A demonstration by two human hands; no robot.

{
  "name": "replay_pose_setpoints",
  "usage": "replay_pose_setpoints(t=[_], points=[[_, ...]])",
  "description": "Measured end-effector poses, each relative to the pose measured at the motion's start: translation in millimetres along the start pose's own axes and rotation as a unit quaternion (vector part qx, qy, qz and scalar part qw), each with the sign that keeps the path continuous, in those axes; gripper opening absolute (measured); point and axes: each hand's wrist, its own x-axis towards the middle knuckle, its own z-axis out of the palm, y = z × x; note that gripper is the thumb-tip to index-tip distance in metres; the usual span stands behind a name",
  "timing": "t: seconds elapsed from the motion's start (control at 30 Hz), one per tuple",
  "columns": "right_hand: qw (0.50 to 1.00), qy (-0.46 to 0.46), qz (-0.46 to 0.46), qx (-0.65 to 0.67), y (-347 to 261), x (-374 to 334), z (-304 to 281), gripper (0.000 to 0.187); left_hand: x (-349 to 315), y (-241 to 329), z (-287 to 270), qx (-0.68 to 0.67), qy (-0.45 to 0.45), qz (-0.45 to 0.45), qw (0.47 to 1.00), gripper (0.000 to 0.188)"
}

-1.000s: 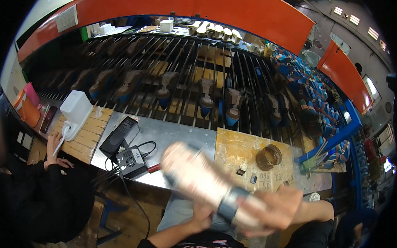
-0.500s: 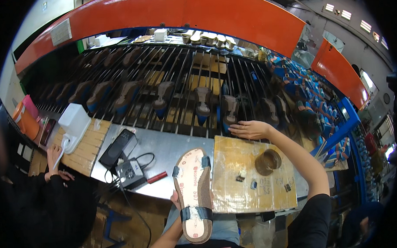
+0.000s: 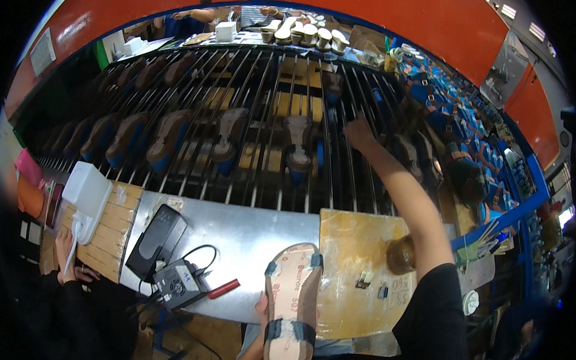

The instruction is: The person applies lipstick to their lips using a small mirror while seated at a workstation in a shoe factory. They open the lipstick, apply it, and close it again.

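A sandal footbed (image 3: pixel 295 300) with dark strap ends fixed to its pale underside stands upright close to me. My left hand (image 3: pixel 262 309) holds it by its left edge, mostly hidden behind it. My right arm stretches out over the metal rods, where my right hand (image 3: pixel 360 134) hangs in shadow; its fingers are too dim to make out. Beyond that hand, apart from it, a brown shoe sole (image 3: pixel 332 88) lies farther back on the rods. Left of my hand rests another sole (image 3: pixel 297 145) with a blue tip.
Several soles lie along the rod rack (image 3: pixel 256 175). A cardboard-topped board (image 3: pixel 342 273) carries a brown pot (image 3: pixel 401 255). A black device (image 3: pixel 185 285) and red stick (image 3: pixel 224 289) lie on the metal table. At left, a co-worker's hand (image 3: pixel 65 251) is beside a white container (image 3: pixel 85 193). Blue-strapped sandals crowd the right.
My right hand has moved away from me, over the rods. The sole that was beside it now lies farther back. The held footbed sits slightly lower and more to the right in view.
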Motion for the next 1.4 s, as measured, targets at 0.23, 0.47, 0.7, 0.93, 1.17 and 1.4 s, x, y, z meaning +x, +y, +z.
replay_pose_setpoints(t=[0.23,0.47,0.7,0.93,1.17,1.4], points=[[0.940,0.294,-0.127,0.116,-47,-170,-123,0.020,12,5,20,-0.049,0.002,0.023,0.999,0.110],[0.953,0.169,-0.105,0.230,-68,-348,-165,0.023,9,13,27,-0.013,-0.097,-0.005,0.995,0.104],[0.893,0.165,-0.037,0.418,-108,-366,-136,0.019,15,14,26,0.058,-0.013,0.033,0.998,0.100],[0.840,0.269,0.108,0.458,-28,-374,-125,0.017,23,15,20,0.070,-0.015,0.055,0.996,0.103],[0.900,0.203,0.118,0.368,-18,-383,-78,0.010,19,14,27,0.071,-0.120,0.056,0.989,0.088],[0.856,0.288,0.173,0.392,-12,-407,-80,0.012,-6,2,48,0.221,0.025,0.126,0.967,0.087]])
